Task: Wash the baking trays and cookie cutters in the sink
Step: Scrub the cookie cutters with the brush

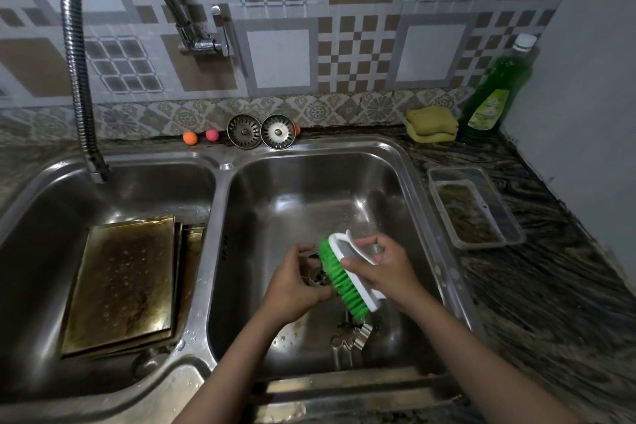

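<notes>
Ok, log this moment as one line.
right hand grips scrub brush | left hand holds small item, unclear | baking trays in left basin

baking trays (120, 286): stained, stacked, left basin | cookie cutters (347, 341): metal, right basin

Both bare forearms reach forward from the lower edge and converge toward the middle. The left hand (294, 280) is cupped with its fingers curled around something small and mostly hidden. The right hand (380, 267) grips a handle, thumb pointing left, fingers wrapped over the top.
</notes>
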Motion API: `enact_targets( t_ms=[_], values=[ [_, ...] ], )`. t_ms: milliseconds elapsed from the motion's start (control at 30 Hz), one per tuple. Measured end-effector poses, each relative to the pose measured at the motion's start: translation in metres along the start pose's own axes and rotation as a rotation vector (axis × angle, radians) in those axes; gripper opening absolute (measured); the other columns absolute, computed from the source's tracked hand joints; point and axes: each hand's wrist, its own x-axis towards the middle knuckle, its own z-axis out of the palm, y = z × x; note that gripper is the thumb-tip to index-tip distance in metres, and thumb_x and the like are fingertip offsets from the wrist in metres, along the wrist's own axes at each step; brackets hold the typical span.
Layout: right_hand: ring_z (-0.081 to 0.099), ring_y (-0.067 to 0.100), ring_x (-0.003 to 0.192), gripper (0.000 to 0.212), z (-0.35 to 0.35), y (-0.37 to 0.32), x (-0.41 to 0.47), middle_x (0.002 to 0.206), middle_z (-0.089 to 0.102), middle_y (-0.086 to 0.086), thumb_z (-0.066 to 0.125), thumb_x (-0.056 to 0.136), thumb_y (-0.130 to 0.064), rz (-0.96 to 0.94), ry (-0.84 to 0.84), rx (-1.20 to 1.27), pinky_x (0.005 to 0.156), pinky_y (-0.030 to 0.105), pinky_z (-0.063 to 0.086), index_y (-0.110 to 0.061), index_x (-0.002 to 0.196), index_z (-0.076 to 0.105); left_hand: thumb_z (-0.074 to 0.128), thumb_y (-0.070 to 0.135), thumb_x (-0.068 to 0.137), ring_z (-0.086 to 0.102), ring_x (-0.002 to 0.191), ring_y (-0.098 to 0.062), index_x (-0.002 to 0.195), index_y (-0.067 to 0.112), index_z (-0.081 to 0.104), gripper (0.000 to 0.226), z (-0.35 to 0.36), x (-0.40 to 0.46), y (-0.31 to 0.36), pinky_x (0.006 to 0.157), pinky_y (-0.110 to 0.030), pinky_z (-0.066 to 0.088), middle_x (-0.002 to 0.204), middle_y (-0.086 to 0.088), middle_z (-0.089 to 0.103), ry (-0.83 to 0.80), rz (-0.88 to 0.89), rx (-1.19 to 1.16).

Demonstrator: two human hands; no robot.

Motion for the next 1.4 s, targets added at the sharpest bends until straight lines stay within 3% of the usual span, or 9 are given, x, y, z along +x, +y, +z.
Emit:
enact_targets(
  t_ms=[100, 200, 300, 400, 667, 867, 1033, 1200, 1400],
  values=[
    [0.071, 0.032, 0.084, 0.04, 0.007, 0.005, -0.008, 0.099, 0.07, 0.019, 0.084, 0.068, -0.015, 0.113, 0.048, 0.219, 0.062, 0.036, 0.058, -0.013, 0.101, 0.061, 0.087, 0.023, 0.046, 0.063, 0.092, -0.013, 0.114, 0.027, 0.049, 0.077, -0.004, -0.005, -0.002, 0.075, -0.024, 0.052, 0.103, 0.0, 0.067, 0.053, -0.027, -0.088],
    [0.072, 0.027, 0.077, 0.039, 0.015, 0.003, -0.017, 0.092, 0.072, 0.016, 0.078, 0.074, -0.015, 0.197, 0.068, 0.366, 0.057, 0.031, 0.055, -0.01, 0.107, 0.058, 0.081, -0.002, 0.064, 0.067, 0.088, -0.017, 0.112, 0.011, 0.052, 0.057, 0.001, -0.012, -0.002, 0.065, -0.021, 0.054, 0.103, -0.011, 0.067, 0.113, -0.028, -0.347],
    [0.072, 0.028, 0.078, 0.038, 0.025, 0.006, -0.021, 0.087, 0.073, 0.015, 0.079, 0.073, -0.02, 0.25, 0.119, 0.434, 0.065, 0.037, 0.058, -0.013, 0.105, 0.059, 0.069, -0.001, 0.075, 0.069, 0.084, -0.017, 0.104, 0.009, 0.058, 0.032, 0.011, -0.017, -0.002, 0.069, -0.03, 0.057, 0.101, -0.014, 0.068, 0.176, -0.087, -0.592],
    [0.072, 0.031, 0.082, 0.041, 0.031, 0.008, -0.023, 0.088, 0.073, 0.017, 0.084, 0.068, -0.022, 0.252, 0.184, 0.463, 0.075, 0.047, 0.058, -0.013, 0.102, 0.061, 0.064, 0.016, 0.077, 0.069, 0.091, -0.019, 0.109, 0.016, 0.063, 0.032, 0.02, -0.024, -0.004, 0.078, -0.036, 0.056, 0.103, -0.005, 0.071, 0.144, -0.132, -0.726],
    [0.072, 0.025, 0.077, 0.039, 0.031, -0.001, -0.025, 0.091, 0.072, 0.016, 0.081, 0.071, -0.013, 0.118, 0.217, 0.445, 0.061, 0.032, 0.056, -0.01, 0.103, 0.059, 0.065, 0.017, 0.074, 0.064, 0.102, -0.026, 0.12, 0.02, 0.059, 0.047, 0.01, -0.026, -0.001, 0.083, -0.04, 0.054, 0.118, -0.01, 0.063, 0.181, -0.15, -0.714],
    [0.072, 0.029, 0.081, 0.04, 0.03, 0.002, -0.018, 0.089, 0.074, 0.013, 0.085, 0.067, -0.013, -0.002, 0.098, 0.263, 0.073, 0.045, 0.058, -0.016, 0.098, 0.06, 0.065, 0.017, 0.082, 0.065, 0.1, -0.029, 0.119, 0.011, 0.06, 0.039, 0.003, -0.024, 0.005, 0.077, -0.037, 0.056, 0.113, -0.011, 0.067, 0.088, -0.113, -0.654],
    [0.065, 0.014, 0.083, 0.036, 0.013, 0.008, -0.008, 0.095, 0.068, 0.004, 0.086, 0.066, -0.015, -0.026, 0.268, 0.074, 0.061, 0.015, 0.049, -0.02, 0.09, 0.06, 0.064, 0.015, 0.078, 0.067, 0.093, -0.019, 0.112, 0.014, 0.064, 0.034, 0.001, -0.027, 0.006, 0.073, -0.031, 0.055, 0.107, -0.003, 0.07, 0.008, -0.089, -0.576],
    [0.072, 0.028, 0.075, 0.037, 0.021, -0.008, -0.019, 0.085, 0.074, 0.014, 0.078, 0.072, -0.004, -0.086, 0.079, 0.286, 0.062, 0.036, 0.058, -0.011, 0.101, 0.057, 0.055, 0.007, 0.091, 0.068, 0.078, -0.017, 0.108, 0.014, 0.064, 0.021, 0.007, -0.018, 0.006, 0.073, -0.037, 0.056, 0.095, -0.005, 0.07, 0.059, -0.18, -0.645],
    [0.072, 0.024, 0.075, 0.036, 0.021, -0.005, -0.021, 0.082, 0.074, 0.009, 0.081, 0.07, -0.017, -0.18, 0.042, 0.092, 0.064, 0.037, 0.057, -0.017, 0.098, 0.059, 0.06, 0.014, 0.083, 0.064, 0.1, -0.036, 0.115, 0.01, 0.062, 0.032, 0.005, -0.025, -0.002, 0.092, -0.051, 0.048, 0.105, -0.014, 0.069, 0.069, -0.224, -0.707]
  ],
)
